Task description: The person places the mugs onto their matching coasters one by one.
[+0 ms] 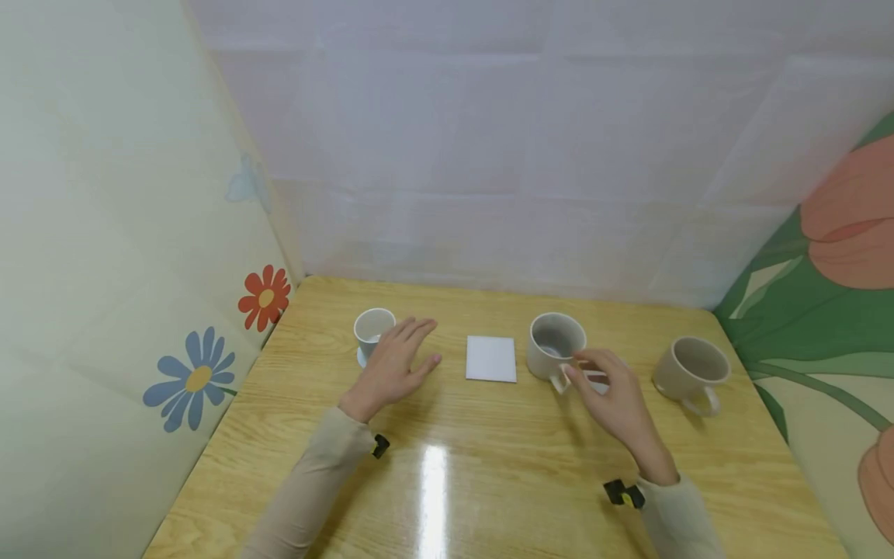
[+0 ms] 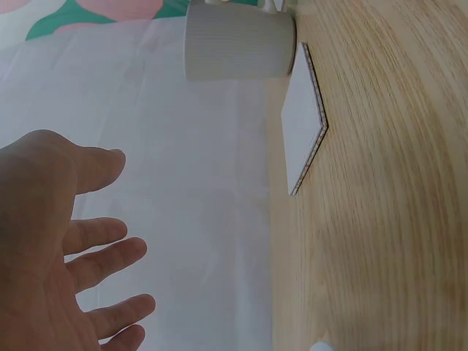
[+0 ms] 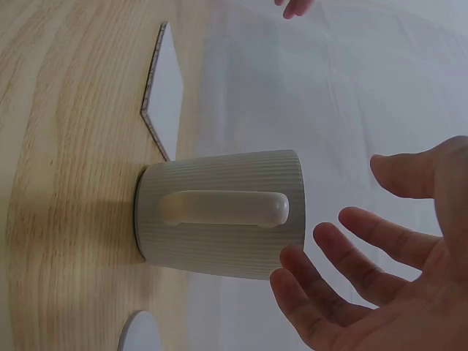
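Note:
A ribbed light mug (image 1: 541,359) stands upright right of a white square coaster (image 1: 491,359), its handle (image 3: 227,208) toward the person. Beside that mug's rim and handle is the right hand (image 1: 618,400), fingers spread and loosely bent, gripping nothing. Whether its fingertips touch the rim I cannot tell. The left hand (image 1: 393,366) hovers with extended fingers in front of a small white cup (image 1: 365,329), covering part of it. Nothing lies in the left palm. In the left wrist view, its thumb and fingers (image 2: 110,263) are spread apart.
Another light mug (image 1: 673,380) stands at the right, handle toward the near right. A white round piece (image 3: 142,333) lies on the wooden table (image 1: 503,473), partly behind the right hand. Another white disc (image 1: 361,357) shows at the small cup's base. A pale sheet (image 1: 489,155) hangs behind.

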`<state>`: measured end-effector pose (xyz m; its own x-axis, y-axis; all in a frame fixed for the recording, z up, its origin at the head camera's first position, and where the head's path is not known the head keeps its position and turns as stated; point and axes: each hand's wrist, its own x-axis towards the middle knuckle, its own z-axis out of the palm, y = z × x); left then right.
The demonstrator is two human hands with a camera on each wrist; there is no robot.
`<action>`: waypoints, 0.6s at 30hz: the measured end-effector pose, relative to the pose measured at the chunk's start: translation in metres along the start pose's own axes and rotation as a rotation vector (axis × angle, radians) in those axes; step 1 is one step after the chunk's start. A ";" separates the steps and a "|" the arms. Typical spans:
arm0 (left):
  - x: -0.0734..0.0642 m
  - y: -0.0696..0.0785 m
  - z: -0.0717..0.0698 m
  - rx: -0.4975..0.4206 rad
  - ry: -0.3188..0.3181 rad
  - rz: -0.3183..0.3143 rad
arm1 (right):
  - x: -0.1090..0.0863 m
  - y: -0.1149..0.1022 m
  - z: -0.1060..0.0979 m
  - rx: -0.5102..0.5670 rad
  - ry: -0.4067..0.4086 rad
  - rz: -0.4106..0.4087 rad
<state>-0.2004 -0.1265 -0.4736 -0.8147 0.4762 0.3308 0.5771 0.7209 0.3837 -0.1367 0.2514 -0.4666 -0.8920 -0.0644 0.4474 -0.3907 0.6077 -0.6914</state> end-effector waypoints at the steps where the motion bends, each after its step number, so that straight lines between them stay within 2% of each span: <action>1: 0.000 0.000 0.001 -0.004 0.002 0.002 | -0.001 0.001 0.000 0.000 -0.002 0.004; 9: 0.000 -0.002 0.010 0.004 0.020 0.020 | -0.005 0.007 0.001 -0.008 -0.010 0.030; 18: 0.009 -0.002 0.019 -0.017 -0.005 0.021 | -0.008 0.014 0.000 0.008 0.005 0.067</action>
<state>-0.2097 -0.1144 -0.4881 -0.8027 0.4935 0.3349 0.5949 0.7019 0.3917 -0.1347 0.2605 -0.4797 -0.9150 -0.0204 0.4029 -0.3323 0.6044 -0.7241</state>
